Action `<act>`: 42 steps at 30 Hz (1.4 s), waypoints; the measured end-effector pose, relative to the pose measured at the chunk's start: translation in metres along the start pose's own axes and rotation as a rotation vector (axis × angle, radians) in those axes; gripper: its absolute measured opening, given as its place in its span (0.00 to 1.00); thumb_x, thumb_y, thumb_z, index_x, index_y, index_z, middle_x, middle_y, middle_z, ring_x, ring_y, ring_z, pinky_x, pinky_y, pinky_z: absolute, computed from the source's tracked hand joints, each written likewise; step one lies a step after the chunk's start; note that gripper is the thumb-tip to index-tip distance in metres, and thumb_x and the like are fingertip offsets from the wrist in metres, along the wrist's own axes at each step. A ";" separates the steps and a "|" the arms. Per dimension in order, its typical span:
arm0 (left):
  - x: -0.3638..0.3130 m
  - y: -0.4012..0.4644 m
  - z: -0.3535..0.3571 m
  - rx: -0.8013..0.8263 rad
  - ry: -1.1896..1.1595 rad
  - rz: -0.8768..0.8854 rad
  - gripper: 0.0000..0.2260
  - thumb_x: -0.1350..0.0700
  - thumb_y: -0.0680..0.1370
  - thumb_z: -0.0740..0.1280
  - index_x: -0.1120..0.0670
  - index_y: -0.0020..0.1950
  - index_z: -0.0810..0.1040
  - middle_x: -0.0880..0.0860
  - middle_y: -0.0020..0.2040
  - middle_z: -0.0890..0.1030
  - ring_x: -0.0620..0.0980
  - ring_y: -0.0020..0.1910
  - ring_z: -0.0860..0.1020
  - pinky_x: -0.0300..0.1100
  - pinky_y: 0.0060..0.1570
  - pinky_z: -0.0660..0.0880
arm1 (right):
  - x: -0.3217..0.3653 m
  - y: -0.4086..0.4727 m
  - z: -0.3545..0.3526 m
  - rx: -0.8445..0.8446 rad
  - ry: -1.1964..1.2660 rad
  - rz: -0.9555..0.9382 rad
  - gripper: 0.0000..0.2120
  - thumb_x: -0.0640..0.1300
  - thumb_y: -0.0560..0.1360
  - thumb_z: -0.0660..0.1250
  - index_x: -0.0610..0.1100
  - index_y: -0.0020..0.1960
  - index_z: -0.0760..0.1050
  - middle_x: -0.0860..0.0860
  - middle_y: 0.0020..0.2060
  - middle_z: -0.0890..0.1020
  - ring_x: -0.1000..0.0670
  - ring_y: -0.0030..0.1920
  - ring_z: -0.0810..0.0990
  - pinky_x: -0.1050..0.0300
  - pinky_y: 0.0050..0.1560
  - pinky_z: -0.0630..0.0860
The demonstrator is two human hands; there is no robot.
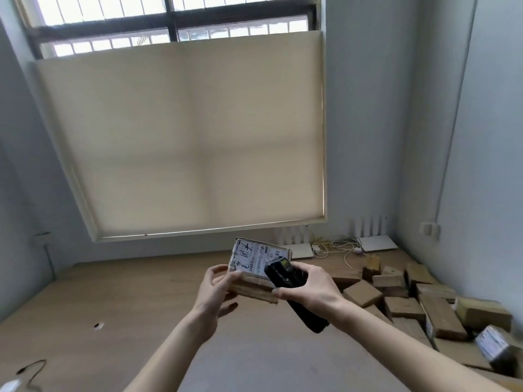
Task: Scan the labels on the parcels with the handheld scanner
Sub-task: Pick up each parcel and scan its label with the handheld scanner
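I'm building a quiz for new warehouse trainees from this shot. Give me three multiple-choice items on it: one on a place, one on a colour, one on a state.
1. Where does the pile of other parcels lie?
A. on the person's right, toward the wall
B. on the person's left
C. on the window sill

2. What colour is the handheld scanner?
A. white
B. black
C. yellow

3. How is the labelled parcel held?
A. flat on the table, untouched
B. lifted off the table in the left hand
C. tucked under an arm

Answers:
1 A: the brown boxes are heaped at the right side of the table.
2 B: the scanner gripped by the right hand is black.
3 B: the left hand holds the parcel up, label toward the scanner.
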State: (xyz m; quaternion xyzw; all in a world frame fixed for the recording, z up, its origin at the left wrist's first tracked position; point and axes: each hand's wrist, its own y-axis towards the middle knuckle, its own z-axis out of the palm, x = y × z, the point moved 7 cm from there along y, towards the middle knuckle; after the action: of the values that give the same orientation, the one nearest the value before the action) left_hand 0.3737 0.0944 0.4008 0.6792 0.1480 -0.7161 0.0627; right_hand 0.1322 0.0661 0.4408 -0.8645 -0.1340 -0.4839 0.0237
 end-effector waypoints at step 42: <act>0.164 -0.526 -0.864 -1.194 -0.248 -0.171 0.27 0.45 0.68 0.78 0.51 0.62 0.74 0.59 0.55 0.83 0.56 0.53 0.82 0.51 0.52 0.77 | 0.466 -0.334 0.886 1.170 0.045 -0.597 0.41 0.57 0.59 0.86 0.50 0.69 0.78 0.65 0.47 0.84 0.70 0.46 0.81 0.76 0.48 0.73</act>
State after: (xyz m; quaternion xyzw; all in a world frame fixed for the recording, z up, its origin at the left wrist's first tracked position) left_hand 1.0340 0.8680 0.2759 0.4243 0.5691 -0.5857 0.3912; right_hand 1.0140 0.6363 0.3339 -0.6243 -0.6086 -0.3348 0.3575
